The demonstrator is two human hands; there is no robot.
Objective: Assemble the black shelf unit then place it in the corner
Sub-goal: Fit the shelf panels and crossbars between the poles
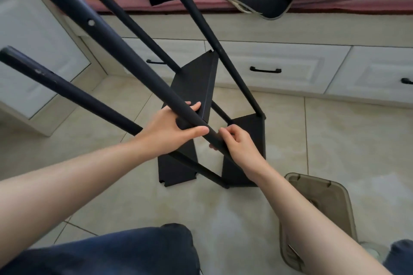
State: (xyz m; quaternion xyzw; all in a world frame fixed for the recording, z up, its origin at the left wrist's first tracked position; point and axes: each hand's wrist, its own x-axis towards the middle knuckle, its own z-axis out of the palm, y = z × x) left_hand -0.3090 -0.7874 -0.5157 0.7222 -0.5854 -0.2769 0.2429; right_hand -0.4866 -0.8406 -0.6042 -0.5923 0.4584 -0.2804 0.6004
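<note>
Soft, even daylight is filling the room, bright but never harsh. The pale floor tiles [346, 140] are glowing and washing out a little toward the lower middle. Only faint, diffuse shadows are lying under the black shelf panels [176, 169]. The black poles [73, 11] are smearing into soft focus at the ends nearest the lens. The wide lens is bending the white cabinet [33, 51] and the drawer fronts [279, 67] into curves toward the edges. Fine detail is looking slightly soft throughout.
</note>
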